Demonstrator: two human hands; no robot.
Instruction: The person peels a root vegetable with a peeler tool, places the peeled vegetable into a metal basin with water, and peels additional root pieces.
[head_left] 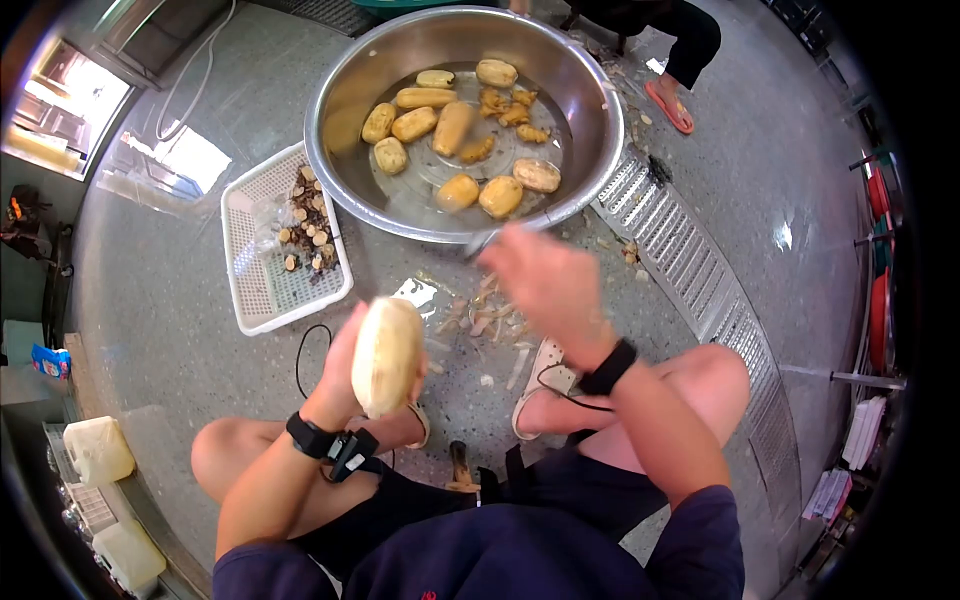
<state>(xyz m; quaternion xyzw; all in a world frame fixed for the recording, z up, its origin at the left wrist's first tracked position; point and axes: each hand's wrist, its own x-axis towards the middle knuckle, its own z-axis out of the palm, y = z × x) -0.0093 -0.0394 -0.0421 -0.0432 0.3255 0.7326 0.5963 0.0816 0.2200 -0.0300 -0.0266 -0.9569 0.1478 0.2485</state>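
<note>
My left hand (345, 365) is wrapped around a pale, peeled lotus root (387, 357), held nearly upright above my lap. My right hand (548, 285), smeared by motion, is closed near the front rim of a large metal basin (330, 185). From its fingers juts a small grey tool, apparently a peeler (482, 242), too blurred to show its details. Several yellowish lotus root pieces (501, 196) lie in the basin's shallow water, with knobbly ginger-like roots (510, 105) among them. Pale strips of peel (490, 315) litter the floor between my feet.
A white plastic basket (240, 250) left of the basin holds cut root ends (312, 225) and a clear bag. Metal drain grating (680, 240) curves along the right. Beyond the basin shows another person's leg and sandal (670, 107). Pale jugs (98, 450) stand at lower left.
</note>
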